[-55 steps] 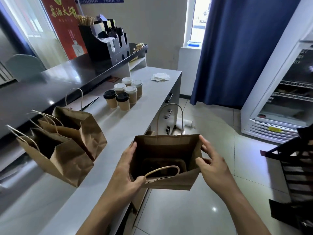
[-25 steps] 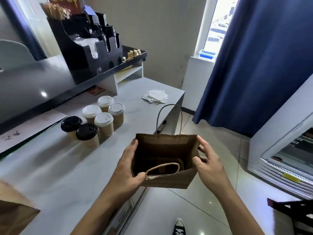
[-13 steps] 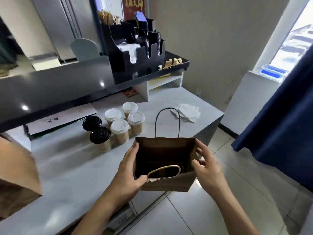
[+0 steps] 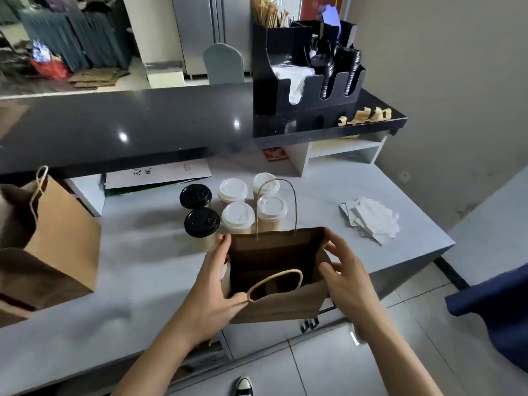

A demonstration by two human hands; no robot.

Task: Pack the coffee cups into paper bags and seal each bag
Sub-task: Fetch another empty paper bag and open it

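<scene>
Both hands are still carrying the open paper bag (image 4: 281, 305), now over the counter (image 4: 137, 270) edge just before the coffee cups (image 4: 234, 207) instead of above the floor. Left hand (image 4: 220, 284) is gripping its left wall, thumb curled over the rim; right hand (image 4: 347, 277) is pinching the right wall. Another bag (image 4: 57, 241) is standing at the left.

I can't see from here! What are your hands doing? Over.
Left hand, right hand hold open bag, empty. Six cups wait behind it. Nothing blocking.
</scene>
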